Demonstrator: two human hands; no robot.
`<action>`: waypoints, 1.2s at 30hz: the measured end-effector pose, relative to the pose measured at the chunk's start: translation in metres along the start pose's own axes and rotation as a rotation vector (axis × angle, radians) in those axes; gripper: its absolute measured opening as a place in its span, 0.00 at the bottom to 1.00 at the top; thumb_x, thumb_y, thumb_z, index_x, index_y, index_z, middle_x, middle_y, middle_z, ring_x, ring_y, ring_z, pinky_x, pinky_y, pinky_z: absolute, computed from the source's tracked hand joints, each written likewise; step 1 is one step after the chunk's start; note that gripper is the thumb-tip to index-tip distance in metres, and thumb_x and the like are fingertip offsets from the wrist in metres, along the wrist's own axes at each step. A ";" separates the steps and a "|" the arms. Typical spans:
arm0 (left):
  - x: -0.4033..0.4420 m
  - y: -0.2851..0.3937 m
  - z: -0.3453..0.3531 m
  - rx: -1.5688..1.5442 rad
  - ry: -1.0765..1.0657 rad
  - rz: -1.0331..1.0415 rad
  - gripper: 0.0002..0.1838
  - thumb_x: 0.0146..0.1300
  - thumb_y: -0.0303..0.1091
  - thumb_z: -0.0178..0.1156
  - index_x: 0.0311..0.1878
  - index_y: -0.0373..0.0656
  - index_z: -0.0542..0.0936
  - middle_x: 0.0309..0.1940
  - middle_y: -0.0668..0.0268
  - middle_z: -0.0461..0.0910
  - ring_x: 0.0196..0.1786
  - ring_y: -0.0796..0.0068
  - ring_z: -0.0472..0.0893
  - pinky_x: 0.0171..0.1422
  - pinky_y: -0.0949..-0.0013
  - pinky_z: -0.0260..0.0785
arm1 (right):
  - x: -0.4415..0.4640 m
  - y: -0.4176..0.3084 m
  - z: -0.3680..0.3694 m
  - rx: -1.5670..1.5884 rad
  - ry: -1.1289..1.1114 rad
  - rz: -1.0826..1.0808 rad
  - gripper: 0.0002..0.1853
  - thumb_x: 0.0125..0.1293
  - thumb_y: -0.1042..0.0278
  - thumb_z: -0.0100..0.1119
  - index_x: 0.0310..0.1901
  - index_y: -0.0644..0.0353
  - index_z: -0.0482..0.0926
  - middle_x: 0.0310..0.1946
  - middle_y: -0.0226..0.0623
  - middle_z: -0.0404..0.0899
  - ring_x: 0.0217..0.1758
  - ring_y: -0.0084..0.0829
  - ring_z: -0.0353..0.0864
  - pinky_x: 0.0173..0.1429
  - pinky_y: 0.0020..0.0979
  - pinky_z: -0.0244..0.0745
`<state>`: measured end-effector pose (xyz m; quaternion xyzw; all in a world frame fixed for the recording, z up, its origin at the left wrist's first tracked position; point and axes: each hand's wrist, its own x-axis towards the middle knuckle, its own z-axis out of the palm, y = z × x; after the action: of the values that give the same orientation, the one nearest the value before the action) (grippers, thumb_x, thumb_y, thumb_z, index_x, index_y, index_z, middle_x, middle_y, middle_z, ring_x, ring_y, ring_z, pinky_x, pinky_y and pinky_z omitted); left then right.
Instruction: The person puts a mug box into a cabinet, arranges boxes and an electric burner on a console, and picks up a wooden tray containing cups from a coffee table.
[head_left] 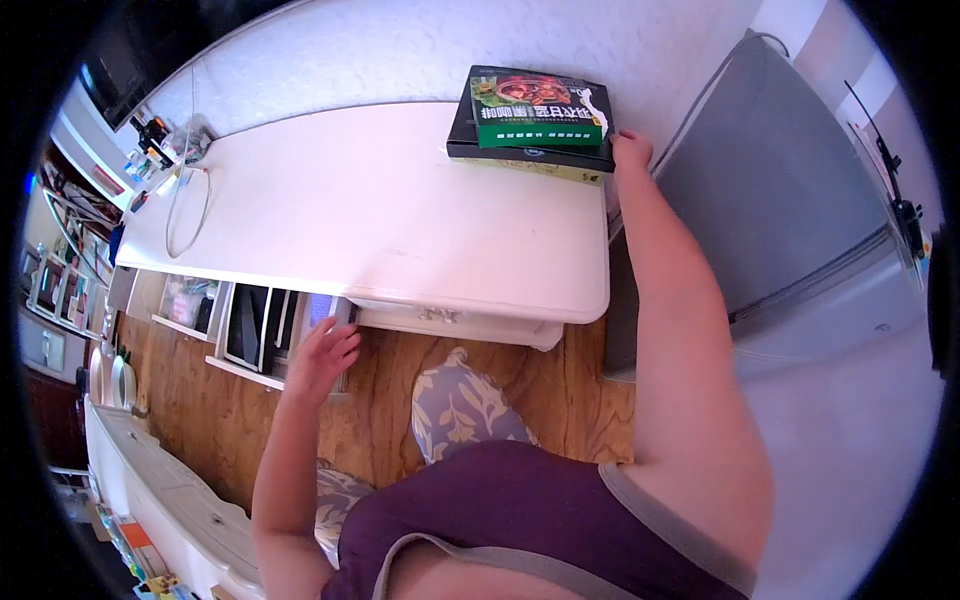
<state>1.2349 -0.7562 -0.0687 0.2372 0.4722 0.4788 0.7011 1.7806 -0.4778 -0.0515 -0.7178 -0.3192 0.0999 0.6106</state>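
Observation:
A stack of flat boxes rests at the right back corner of the white cabinet top (pixel 350 215). Uppermost is a black and green box (pixel 540 108) with white lettering, above a black box (pixel 478 140) and a pale yellow-green one (pixel 560 170). My right hand (pixel 632 150) is at the stack's right edge, fingers bent against it; whether it grips a box is hidden. My left hand (pixel 322 357) hangs over the right end of an open drawer (pixel 250 372), its fingers apart and holding nothing. Dark items and a purple piece lie in that drawer.
Another open drawer (pixel 180 325) holds plastic bags. A grey fridge (pixel 770 190) stands right of the cabinet. On the cabinet's left lie a white cable (pixel 170 225) and small items. A white cabinet (pixel 165 490) is at lower left, and wooden floor (pixel 390 400) lies below.

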 end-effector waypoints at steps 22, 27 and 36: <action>-0.122 -0.032 -0.086 -0.186 0.256 0.153 0.18 0.68 0.39 0.48 0.58 0.43 0.68 0.46 0.63 0.77 0.45 0.73 0.77 0.45 0.70 0.72 | -0.122 -0.114 0.023 -0.806 -0.185 -0.734 0.32 0.55 0.45 0.59 0.61 0.43 0.67 0.68 0.46 0.50 0.68 0.54 0.49 0.61 0.58 0.50; -0.163 -0.042 -0.091 -0.203 0.427 0.220 0.18 0.67 0.37 0.49 0.57 0.42 0.68 0.46 0.60 0.77 0.44 0.69 0.77 0.46 0.67 0.72 | -0.153 -0.109 -0.003 -0.809 -0.079 -1.016 0.46 0.45 0.41 0.66 0.65 0.47 0.59 0.67 0.45 0.51 0.68 0.54 0.49 0.57 0.62 0.56; -0.202 -0.046 -0.088 -0.140 0.471 0.257 0.16 0.67 0.38 0.50 0.55 0.42 0.70 0.43 0.62 0.78 0.45 0.70 0.78 0.47 0.67 0.72 | -0.145 -0.091 0.023 -1.230 0.039 -0.856 0.49 0.49 0.26 0.52 0.69 0.41 0.49 0.68 0.41 0.51 0.68 0.52 0.52 0.54 0.65 0.61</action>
<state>1.1580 -0.9670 -0.0560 0.1285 0.5540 0.6373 0.5200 1.6256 -0.5390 -0.0072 -0.7444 -0.5578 -0.3558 0.0901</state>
